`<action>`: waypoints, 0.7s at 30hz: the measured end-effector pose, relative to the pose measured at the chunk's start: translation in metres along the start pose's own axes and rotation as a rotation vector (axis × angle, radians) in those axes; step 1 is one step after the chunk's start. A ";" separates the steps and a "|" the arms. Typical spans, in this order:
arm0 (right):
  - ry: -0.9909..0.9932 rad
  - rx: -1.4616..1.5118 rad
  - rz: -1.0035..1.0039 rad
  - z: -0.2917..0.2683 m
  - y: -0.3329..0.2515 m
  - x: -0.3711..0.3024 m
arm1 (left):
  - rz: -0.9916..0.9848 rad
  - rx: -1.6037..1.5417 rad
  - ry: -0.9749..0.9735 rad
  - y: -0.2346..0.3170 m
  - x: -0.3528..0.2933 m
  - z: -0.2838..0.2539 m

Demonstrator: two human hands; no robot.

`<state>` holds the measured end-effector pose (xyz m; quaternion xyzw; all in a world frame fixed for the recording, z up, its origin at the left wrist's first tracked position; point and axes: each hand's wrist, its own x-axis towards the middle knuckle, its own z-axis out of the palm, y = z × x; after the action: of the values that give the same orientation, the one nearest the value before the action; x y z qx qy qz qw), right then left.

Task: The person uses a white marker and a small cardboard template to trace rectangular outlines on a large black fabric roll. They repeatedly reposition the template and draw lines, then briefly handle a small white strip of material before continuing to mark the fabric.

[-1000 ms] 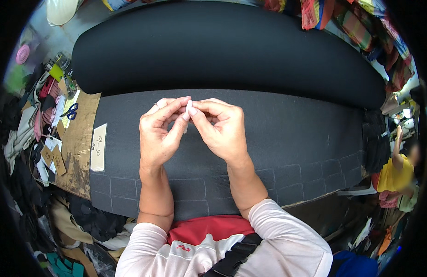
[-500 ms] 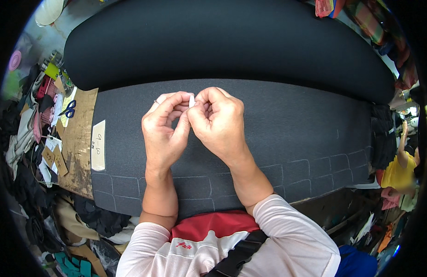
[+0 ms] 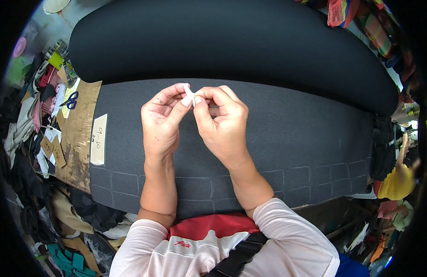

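Between my fingertips is a small, thin white piece (image 3: 189, 90) that looks like tailor's chalk. My left hand (image 3: 161, 113) pinches it between thumb and fingers, its palm partly turned up. From the other side, my right hand (image 3: 224, 121) grips its lower end between thumb and forefinger. Both hands are raised over a dark grey cloth (image 3: 287, 124) spread on the table. Rows of pale rounded outlines are drawn along the cloth's near edge. A cream card pattern piece (image 3: 99, 139) with handwriting lies at its left end.
A large black fabric roll (image 3: 222, 41) lies along the far side. Blue-handled scissors (image 3: 71, 100) rest on the worn wooden tabletop (image 3: 79, 143) at left, near brown card pieces (image 3: 52, 151) and heaped cloth. At far right is a person in yellow (image 3: 395, 183).
My left hand's fingers have opened out somewhat and the white piece has tilted between my fingertips. My right hand still pinches it. The view has shifted slightly.
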<state>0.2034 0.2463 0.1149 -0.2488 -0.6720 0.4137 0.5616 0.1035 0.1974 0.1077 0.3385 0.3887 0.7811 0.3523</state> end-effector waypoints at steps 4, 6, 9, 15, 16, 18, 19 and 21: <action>0.033 -0.021 -0.002 0.004 0.001 -0.002 | -0.002 0.019 -0.020 -0.001 0.001 -0.001; 0.028 -0.072 -0.024 0.004 0.001 -0.003 | 0.000 0.037 -0.023 0.000 0.001 -0.001; 0.027 -0.155 -0.086 0.005 0.002 -0.003 | -0.009 0.062 -0.004 0.001 0.000 -0.004; -0.005 -0.152 -0.167 0.007 0.007 -0.003 | -0.029 0.011 0.023 0.000 0.001 -0.010; -0.001 -0.132 -0.149 0.008 0.008 -0.004 | -0.035 -0.002 0.029 0.000 0.001 -0.010; 0.009 -0.092 -0.130 0.010 0.009 -0.005 | -0.037 -0.018 0.037 -0.001 0.000 -0.011; 0.016 -0.076 -0.129 0.011 0.010 -0.005 | -0.035 -0.024 0.037 -0.001 0.000 -0.012; 0.027 -0.066 -0.141 0.013 0.012 -0.005 | -0.028 -0.033 0.037 -0.002 0.000 -0.012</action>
<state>0.1908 0.2447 0.1020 -0.2246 -0.6935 0.3473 0.5900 0.0941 0.1943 0.1002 0.3126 0.3871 0.7886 0.3614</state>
